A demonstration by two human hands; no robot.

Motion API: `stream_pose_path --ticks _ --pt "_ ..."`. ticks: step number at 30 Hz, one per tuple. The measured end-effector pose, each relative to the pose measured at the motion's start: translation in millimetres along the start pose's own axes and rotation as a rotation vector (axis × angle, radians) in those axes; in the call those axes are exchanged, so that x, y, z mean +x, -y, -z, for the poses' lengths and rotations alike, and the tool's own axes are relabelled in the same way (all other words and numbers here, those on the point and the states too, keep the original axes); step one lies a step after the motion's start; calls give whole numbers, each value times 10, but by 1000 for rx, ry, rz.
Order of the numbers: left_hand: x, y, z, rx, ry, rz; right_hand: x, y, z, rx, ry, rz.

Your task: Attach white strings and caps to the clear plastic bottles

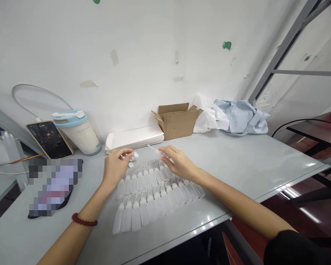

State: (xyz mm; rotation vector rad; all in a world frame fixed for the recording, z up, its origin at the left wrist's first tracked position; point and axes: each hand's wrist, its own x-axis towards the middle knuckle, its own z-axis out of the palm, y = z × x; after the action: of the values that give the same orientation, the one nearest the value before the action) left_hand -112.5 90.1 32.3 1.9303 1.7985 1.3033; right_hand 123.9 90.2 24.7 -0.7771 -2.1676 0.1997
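Note:
My left hand (115, 166) is closed in a pinch, with a small white cap (136, 155) at its fingertips. Just below it a white ring-like piece (130, 165) lies on the table. My right hand (178, 162) is wrapped round a translucent squeeze bottle (156, 151), whose thin spout points left toward the other hand; most of its body is hidden by the fingers. Under and in front of both hands, several similar squeeze bottles (136, 217) lie side by side in two rows, their thin curved tubes toward the wall.
A stack of white flat pieces (135, 137) and an open cardboard box (179, 123) stand by the wall. Right of them are a white plastic bag (208, 116) and blue cloth (239, 116). At left, a phone (49, 140) leans beside a tumbler (81, 134).

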Motion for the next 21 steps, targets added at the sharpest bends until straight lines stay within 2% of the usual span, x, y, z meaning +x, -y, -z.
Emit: stream_pose_path --ticks 1,3,6,9,14,21 --pt "-37 -62 26 -51 9 36 -5 5 -2 -13 11 6" --pt "-125 -192 58 -299 57 179 -15 18 -9 -29 34 17" --pt "-257 -348 59 -500 103 247 -30 43 -18 -49 59 37" --pt "-343 -414 28 -569 68 281 -44 83 -18 -85 77 66" --pt "-411 -442 -22 -647 8 354 -62 152 7 -262 100 197" --pt "-464 -512 -28 -711 74 409 -56 177 30 -351 15 273"
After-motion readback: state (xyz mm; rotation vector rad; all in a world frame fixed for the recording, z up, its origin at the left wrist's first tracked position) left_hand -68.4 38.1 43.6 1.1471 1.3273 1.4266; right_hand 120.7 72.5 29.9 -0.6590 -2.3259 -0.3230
